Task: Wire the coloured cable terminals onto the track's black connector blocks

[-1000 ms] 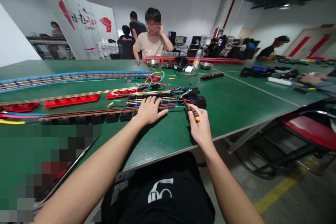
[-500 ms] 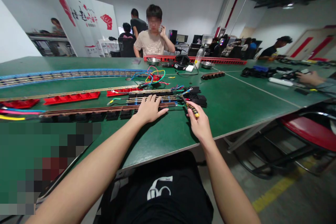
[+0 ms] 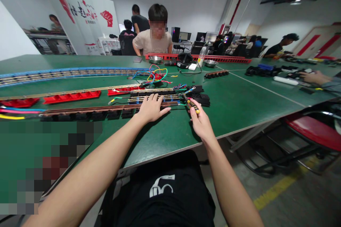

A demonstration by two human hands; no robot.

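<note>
Fingers [image 3: 153, 98] of the left hand [image 3: 150, 110] spread wide, palm down, over a slatted track piece [image 3: 136, 99] with slim golden rods, thumb pointing right. The right hand [image 3: 201, 120], forearm angled inward, curls around a black-and-yellow-handled tool [image 3: 193, 106], its tip near thin wires [image 3: 182, 104] at the piece's right end. Beyond lie ribbed red troughs [image 3: 71, 97] and a curved blue track [image 3: 80, 73].

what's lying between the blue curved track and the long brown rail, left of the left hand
In the head view, red trough-like pieces, thin gold-coloured rods and a green wire lie between the blue track and the brown rail.
</note>
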